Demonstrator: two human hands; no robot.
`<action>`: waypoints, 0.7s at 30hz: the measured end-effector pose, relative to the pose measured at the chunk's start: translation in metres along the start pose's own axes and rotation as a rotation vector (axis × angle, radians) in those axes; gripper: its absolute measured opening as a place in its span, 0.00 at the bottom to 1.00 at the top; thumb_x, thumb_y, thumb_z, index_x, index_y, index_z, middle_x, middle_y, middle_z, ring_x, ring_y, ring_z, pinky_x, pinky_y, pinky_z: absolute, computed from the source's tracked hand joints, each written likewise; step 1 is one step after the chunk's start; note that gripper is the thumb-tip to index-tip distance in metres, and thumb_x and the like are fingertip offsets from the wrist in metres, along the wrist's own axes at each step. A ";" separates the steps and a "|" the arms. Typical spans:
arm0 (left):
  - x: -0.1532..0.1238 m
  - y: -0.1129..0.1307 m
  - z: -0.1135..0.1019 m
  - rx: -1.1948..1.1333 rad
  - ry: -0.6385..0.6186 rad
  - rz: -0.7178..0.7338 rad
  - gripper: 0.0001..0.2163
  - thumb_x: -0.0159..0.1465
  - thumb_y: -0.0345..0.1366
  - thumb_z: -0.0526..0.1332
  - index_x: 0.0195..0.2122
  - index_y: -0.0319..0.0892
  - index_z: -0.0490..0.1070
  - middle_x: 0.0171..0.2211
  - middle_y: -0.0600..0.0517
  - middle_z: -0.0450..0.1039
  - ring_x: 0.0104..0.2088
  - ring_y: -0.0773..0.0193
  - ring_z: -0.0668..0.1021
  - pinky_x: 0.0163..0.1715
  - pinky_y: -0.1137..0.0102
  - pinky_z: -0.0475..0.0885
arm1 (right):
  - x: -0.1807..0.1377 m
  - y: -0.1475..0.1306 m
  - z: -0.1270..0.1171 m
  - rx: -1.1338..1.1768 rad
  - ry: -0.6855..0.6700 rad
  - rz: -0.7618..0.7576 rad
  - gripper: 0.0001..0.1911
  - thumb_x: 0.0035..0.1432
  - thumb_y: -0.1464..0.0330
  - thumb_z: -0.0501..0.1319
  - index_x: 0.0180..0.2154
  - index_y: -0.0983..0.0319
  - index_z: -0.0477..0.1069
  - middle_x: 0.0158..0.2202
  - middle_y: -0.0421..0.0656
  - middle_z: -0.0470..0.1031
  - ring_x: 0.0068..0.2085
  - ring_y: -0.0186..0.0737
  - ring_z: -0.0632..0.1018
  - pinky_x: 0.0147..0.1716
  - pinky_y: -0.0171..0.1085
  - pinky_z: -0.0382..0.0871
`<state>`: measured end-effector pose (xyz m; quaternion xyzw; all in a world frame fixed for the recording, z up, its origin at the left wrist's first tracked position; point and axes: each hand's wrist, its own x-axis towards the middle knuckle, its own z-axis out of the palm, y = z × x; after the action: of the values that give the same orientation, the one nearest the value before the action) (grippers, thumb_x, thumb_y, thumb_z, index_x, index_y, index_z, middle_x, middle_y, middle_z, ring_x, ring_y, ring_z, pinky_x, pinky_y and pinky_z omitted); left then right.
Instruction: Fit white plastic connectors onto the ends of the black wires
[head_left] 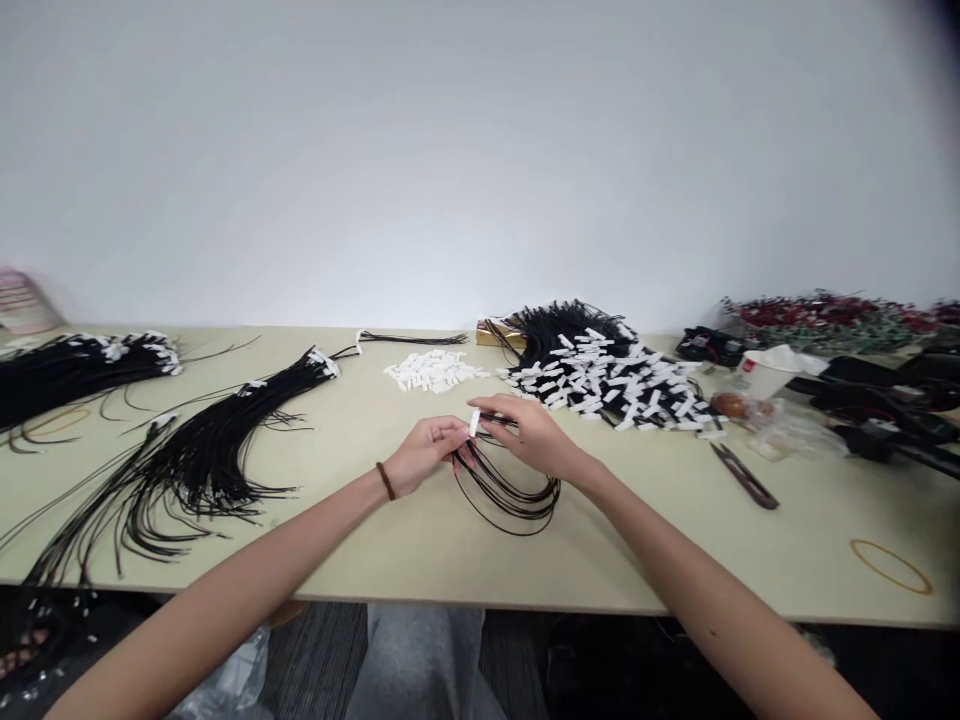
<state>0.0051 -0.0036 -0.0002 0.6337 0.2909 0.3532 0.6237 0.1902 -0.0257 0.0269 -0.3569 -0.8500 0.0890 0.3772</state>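
Note:
My left hand (427,452) and my right hand (525,432) meet over the middle of the table (420,545). Together they pinch a small white connector (474,422) at the end of thin black wires. A looped bundle of black wires (510,492) hangs from my hands and lies on the table below them. A brown band circles my left wrist. Both hands have their fingers closed.
A pile of loose white connectors (433,371) lies behind my hands. Wires with white connectors (607,375) are heaped at the back right. Long black wire bundles (202,450) spread on the left. Dark tweezers (742,477), a paper cup (761,375) and a rubber band (891,566) lie right.

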 end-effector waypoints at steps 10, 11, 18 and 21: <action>0.006 0.000 -0.018 -0.128 0.127 0.019 0.16 0.52 0.40 0.66 0.37 0.36 0.69 0.29 0.47 0.74 0.32 0.64 0.76 0.35 0.68 0.70 | -0.020 -0.036 -0.090 0.032 0.257 0.295 0.13 0.55 0.63 0.57 0.42 0.58 0.71 0.39 0.45 0.73 0.35 0.38 0.73 0.33 0.38 0.69; 0.007 0.000 -0.020 -0.127 0.153 0.015 0.16 0.51 0.40 0.66 0.37 0.35 0.69 0.28 0.48 0.74 0.31 0.65 0.76 0.34 0.68 0.70 | -0.028 -0.043 -0.101 0.084 0.241 0.358 0.12 0.53 0.62 0.59 0.39 0.58 0.72 0.39 0.45 0.73 0.35 0.39 0.74 0.35 0.40 0.69; 0.014 -0.006 -0.035 -0.075 0.253 -0.060 0.17 0.49 0.41 0.67 0.35 0.35 0.71 0.26 0.51 0.70 0.26 0.70 0.72 0.27 0.74 0.66 | -0.091 -0.084 -0.144 0.648 -0.063 0.633 0.15 0.47 0.60 0.63 0.39 0.57 0.73 0.24 0.44 0.69 0.29 0.42 0.73 0.34 0.44 0.69; 0.016 -0.007 -0.037 -0.045 0.246 -0.053 0.17 0.48 0.42 0.67 0.33 0.34 0.71 0.24 0.53 0.67 0.23 0.73 0.68 0.22 0.76 0.61 | -0.109 -0.103 -0.143 0.584 -0.020 0.669 0.16 0.46 0.60 0.64 0.39 0.56 0.73 0.25 0.45 0.69 0.30 0.42 0.73 0.31 0.42 0.69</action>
<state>-0.0150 0.0311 -0.0065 0.5636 0.3740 0.4181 0.6063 0.2852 -0.1906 0.1070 -0.4900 -0.6305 0.4458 0.4045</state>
